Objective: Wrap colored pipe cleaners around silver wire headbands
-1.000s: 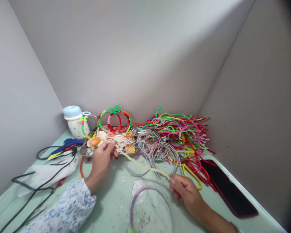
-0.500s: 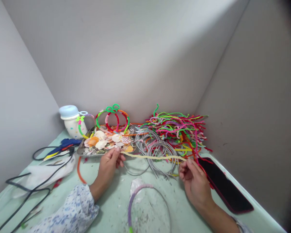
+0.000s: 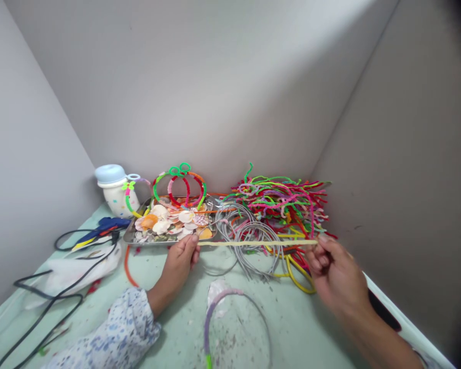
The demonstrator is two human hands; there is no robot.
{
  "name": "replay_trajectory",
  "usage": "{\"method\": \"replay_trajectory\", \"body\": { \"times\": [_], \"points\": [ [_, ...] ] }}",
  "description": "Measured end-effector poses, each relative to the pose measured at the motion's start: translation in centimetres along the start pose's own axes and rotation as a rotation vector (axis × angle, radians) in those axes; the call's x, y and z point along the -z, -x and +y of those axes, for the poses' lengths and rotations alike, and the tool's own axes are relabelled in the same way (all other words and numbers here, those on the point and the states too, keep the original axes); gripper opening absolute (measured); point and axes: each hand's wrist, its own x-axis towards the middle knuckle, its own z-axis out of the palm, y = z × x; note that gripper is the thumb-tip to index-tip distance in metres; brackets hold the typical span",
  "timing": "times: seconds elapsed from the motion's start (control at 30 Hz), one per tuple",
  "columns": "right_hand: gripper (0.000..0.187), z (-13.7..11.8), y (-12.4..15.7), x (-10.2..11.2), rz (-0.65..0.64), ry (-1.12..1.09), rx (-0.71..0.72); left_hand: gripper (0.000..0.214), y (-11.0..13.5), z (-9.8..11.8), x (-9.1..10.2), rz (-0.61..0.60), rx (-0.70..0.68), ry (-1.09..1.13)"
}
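A pale yellow pipe cleaner [image 3: 253, 243] is held out straight and level just above the desk [image 3: 299, 323], over a cluster of bare grey wire headbands [image 3: 249, 259]. The left hand [image 3: 180, 256] pinches its left end between thumb and fingertips, the other fingers curled under. The right hand [image 3: 336, 274] pinches the far end the same way, with its knuckles toward the camera. The step in hand looks like straightening the strand by drawing it taut from both ends. Any further handling would call for both pinches to stay firm and the pull to stay even, since a fuzzy wire kinks easily. Nearer the person lies a headband partly wrapped in lilac [image 3: 208, 320], with a green tip at the picture's lower edge. Behind the left hand is a metal tray [image 3: 129, 237] heaped with shells, with finished wrapped rings [image 3: 180, 185] standing at its back. A big tangle of coloured pipe cleaners [image 3: 284, 202] fills the corner to the right. At the left are a white jar with a blue lid [image 3: 115, 190], a blue glue gun [image 3: 102, 227], a white plastic bag [image 3: 75, 269] and a black cable [image 3: 42, 302]. A dark phone [image 3: 384, 311] shows partly behind the right forearm. The desk is pale green, speckled with scraps, and boxed in by plain grey panels [image 3: 215, 77] on three sides.
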Motion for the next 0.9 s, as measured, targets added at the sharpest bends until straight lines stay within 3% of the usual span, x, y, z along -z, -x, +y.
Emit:
{"method": "replay_trajectory", "body": {
  "times": [0.13, 0.33, 0.5, 0.63, 0.73, 0.83, 0.9],
  "points": [
    [0.033, -0.8, -0.7, 0.2, -0.071, 0.017, -0.017, 0.042, 0.4, 0.2, -0.3, -0.022, 0.024, 0.035],
    [0.023, -0.6, -0.7, 0.2, -0.082, -0.036, -0.035, 0.043, 1.6, 0.2, -1.1, -0.071, -0.08, 0.022],
    [0.032, 1.7, 1.5, 0.1, -0.252, 0.109, 0.005, 0.04, 1.9, 0.1, -1.4, 0.008, 0.064, 0.139],
    [0.063, 1.8, 2.4, 0.1, -0.304, 0.368, 0.21, 0.038, 1.5, 0.1, -1.3, 0.068, 0.12, 0.253],
    [0.07, 0.4, 2.3, 0.3, -0.273, 0.427, 0.413, 0.039, 1.2, 0.1, -1.2, 0.08, 0.132, 0.293],
    [0.047, -0.3, 3.0, 0.4, -0.261, 0.456, 0.606, 0.038, 1.4, 0.2, -1.3, 0.068, 0.131, 0.28],
    [0.016, 0.4, 4.1, -0.1, -0.452, 0.612, 0.616, 0.038, 1.8, 0.4, -1.5, 0.047, 0.132, 0.269]
  ]
}}
